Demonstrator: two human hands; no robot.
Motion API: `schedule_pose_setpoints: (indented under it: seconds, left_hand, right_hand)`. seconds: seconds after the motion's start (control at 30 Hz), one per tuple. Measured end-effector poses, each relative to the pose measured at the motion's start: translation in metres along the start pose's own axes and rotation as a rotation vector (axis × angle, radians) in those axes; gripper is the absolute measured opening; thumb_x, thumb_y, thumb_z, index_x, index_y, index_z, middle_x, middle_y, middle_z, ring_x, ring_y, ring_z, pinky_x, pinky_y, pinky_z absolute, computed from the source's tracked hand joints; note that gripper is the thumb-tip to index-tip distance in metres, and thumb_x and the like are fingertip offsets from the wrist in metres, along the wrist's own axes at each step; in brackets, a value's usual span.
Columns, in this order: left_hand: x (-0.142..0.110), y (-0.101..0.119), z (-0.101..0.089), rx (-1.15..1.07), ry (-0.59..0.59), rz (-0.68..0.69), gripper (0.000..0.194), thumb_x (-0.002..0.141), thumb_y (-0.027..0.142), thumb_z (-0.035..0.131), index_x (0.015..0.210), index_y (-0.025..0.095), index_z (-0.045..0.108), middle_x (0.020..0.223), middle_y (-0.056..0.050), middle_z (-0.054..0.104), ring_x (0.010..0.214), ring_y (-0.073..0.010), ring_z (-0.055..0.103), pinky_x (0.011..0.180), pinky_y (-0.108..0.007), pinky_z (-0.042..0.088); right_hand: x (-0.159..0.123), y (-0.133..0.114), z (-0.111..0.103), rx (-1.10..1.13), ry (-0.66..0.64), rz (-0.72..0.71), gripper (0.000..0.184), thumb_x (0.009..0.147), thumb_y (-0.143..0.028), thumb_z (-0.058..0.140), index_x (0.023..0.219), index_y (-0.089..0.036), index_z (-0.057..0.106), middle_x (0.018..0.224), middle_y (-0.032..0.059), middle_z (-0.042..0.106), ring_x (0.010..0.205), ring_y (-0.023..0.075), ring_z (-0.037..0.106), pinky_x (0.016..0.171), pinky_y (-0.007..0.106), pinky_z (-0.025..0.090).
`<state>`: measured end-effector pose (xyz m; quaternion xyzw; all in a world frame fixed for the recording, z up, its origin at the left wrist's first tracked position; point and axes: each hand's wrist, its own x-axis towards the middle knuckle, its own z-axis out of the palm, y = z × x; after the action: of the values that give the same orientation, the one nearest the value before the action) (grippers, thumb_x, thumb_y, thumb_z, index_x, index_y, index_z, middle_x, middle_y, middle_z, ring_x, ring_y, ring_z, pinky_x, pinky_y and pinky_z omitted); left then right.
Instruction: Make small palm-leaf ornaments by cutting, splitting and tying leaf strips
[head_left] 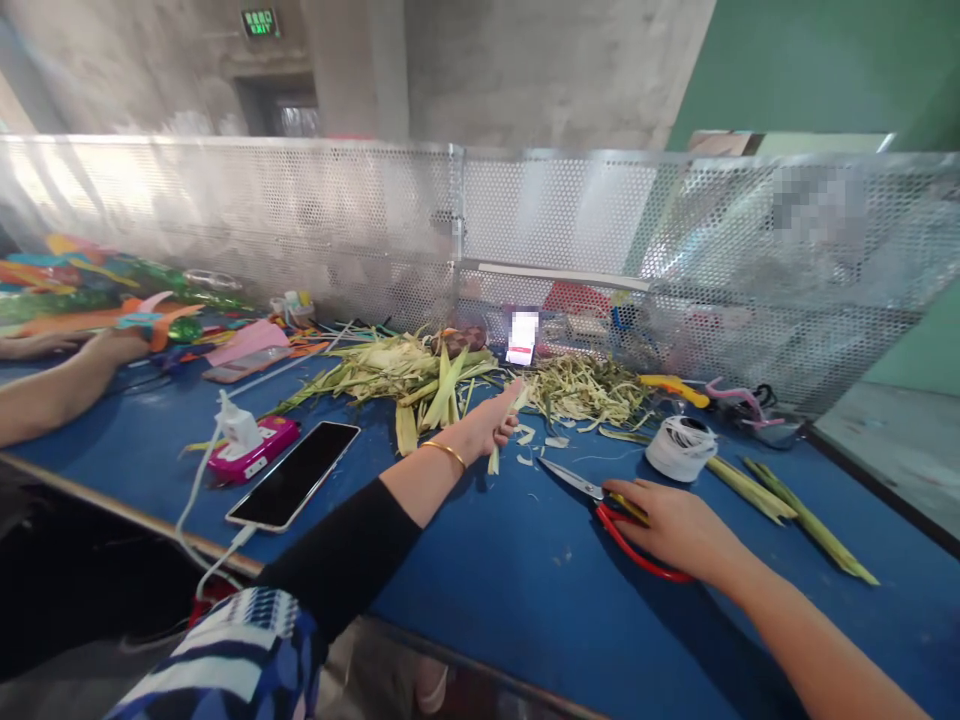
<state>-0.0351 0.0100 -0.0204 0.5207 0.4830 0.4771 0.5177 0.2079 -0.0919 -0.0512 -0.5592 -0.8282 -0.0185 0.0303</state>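
Note:
Reaching to the middle of the table, my left hand (pixel 489 422) is closed around a pale green husk strip (pixel 493 462). The strip's ends show above and below the fingers. My right hand (pixel 671 520) is closed on the red handles of a pair of scissors (pixel 574 480), low over the table. Something yellow shows by its fingers. The scissor blades look nearly together and point toward the left hand. Small pale scraps (pixel 527 436) lie between the two. Beyond my left hand are a heap of husk leaves (pixel 375 365) and a pile of shredded trimmings (pixel 589 390).
A white spool of twine (pixel 681 448) and long green stalks (pixel 814 525) are at the right. On the left lie a charging phone (pixel 296 475) and a pink power strip (pixel 255 450). A perforated metal divider (pixel 360 220) stands behind. A co-worker's hand (pixel 116 347) works far left.

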Motion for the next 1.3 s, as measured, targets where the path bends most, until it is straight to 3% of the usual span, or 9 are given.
schedule_pose_setpoints:
  seconds: [0.1,0.23,0.4,0.5,0.7,0.77,0.9,1.1,1.3]
  left_hand:
    - [-0.021,0.007,-0.005,-0.134,-0.194,-0.177,0.035,0.088,0.038,0.046,0.065,0.014,0.057,0.053,0.003,0.039,0.039,-0.0051,0.028,0.036,-0.018,0.022]
    - [-0.046,0.014,-0.003,-0.276,-0.333,-0.285,0.027,0.089,0.021,0.041,0.074,0.011,0.061,0.061,0.001,0.044,0.046,-0.0050,0.040,0.040,-0.016,0.030]
    - [-0.054,0.007,0.004,-0.393,-0.384,-0.432,0.024,0.085,0.020,0.047,0.078,0.009,0.067,0.061,0.001,0.047,0.050,-0.0069,0.048,0.043,-0.017,0.040]
    - [-0.056,0.001,0.004,-0.292,-0.416,-0.445,0.026,0.083,0.021,0.047,0.072,0.009,0.067,0.055,0.002,0.044,0.047,-0.0076,0.046,0.043,-0.019,0.043]
    - [-0.063,-0.008,0.003,-0.200,-0.692,-0.467,0.044,0.089,0.036,0.036,0.073,0.009,0.067,0.060,-0.004,0.056,0.055,-0.0114,0.054,0.054,-0.023,0.049]
    - [-0.063,-0.010,0.005,-0.234,-0.635,-0.436,0.052,0.091,0.044,0.032,0.073,0.009,0.065,0.062,-0.006,0.058,0.056,-0.0122,0.056,0.057,-0.025,0.050]
    - [-0.062,-0.015,0.007,-0.327,-0.445,-0.311,0.024,0.089,0.033,0.045,0.089,0.013,0.059,0.067,-0.003,0.063,0.056,-0.0119,0.059,0.059,-0.025,0.051]
    - [-0.066,-0.014,0.008,-0.423,-0.567,-0.337,0.029,0.078,0.013,0.057,0.107,0.014,0.061,0.073,-0.004,0.067,0.057,-0.0105,0.061,0.060,-0.024,0.052]
    - [-0.068,-0.016,0.011,-0.360,-0.454,-0.209,0.021,0.078,0.022,0.063,0.096,0.011,0.067,0.074,-0.005,0.068,0.054,-0.0095,0.061,0.058,-0.023,0.051]
  right_hand:
    - [-0.004,0.005,-0.003,-0.009,-0.026,0.008,0.043,0.084,-0.031,0.047,0.126,-0.022,0.056,0.104,0.0112,0.068,0.088,0.0255,0.065,0.072,0.033,0.047]
    - [0.001,-0.001,-0.017,-0.071,-0.007,0.050,0.035,0.079,-0.027,0.057,0.112,-0.021,0.066,0.096,0.0113,0.066,0.080,0.0245,0.065,0.068,0.032,0.047]
    - [0.033,-0.035,-0.032,-0.051,0.510,-0.121,0.030,0.089,-0.020,0.044,0.112,-0.018,0.063,0.110,0.0126,0.063,0.091,0.0234,0.063,0.070,0.032,0.051]
    - [0.047,-0.051,-0.024,-0.002,0.587,-0.255,0.031,0.090,-0.015,0.039,0.110,-0.019,0.062,0.114,0.0128,0.061,0.091,0.0216,0.063,0.070,0.032,0.052]
    - [0.038,-0.050,-0.008,0.419,0.469,-0.307,0.025,0.092,-0.019,0.039,0.087,-0.021,0.064,0.088,0.0071,0.065,0.081,0.0184,0.061,0.073,0.030,0.049]
    - [0.035,-0.049,-0.009,0.630,0.434,-0.188,0.023,0.091,-0.026,0.043,0.080,-0.020,0.063,0.077,0.0042,0.063,0.072,0.0167,0.059,0.067,0.027,0.047]
    - [0.037,-0.053,-0.009,0.873,0.325,-0.005,0.030,0.089,-0.036,0.047,0.067,-0.019,0.058,0.062,-0.0003,0.058,0.061,0.0149,0.054,0.060,0.025,0.043]
    - [0.040,-0.056,0.000,0.925,0.214,-0.037,0.035,0.091,-0.040,0.041,0.066,-0.020,0.054,0.061,-0.0013,0.056,0.061,0.0139,0.053,0.061,0.025,0.042]
    - [0.040,-0.057,0.003,0.952,0.213,-0.044,0.029,0.090,-0.038,0.041,0.074,-0.020,0.057,0.066,-0.0005,0.061,0.063,0.0144,0.055,0.061,0.025,0.044]
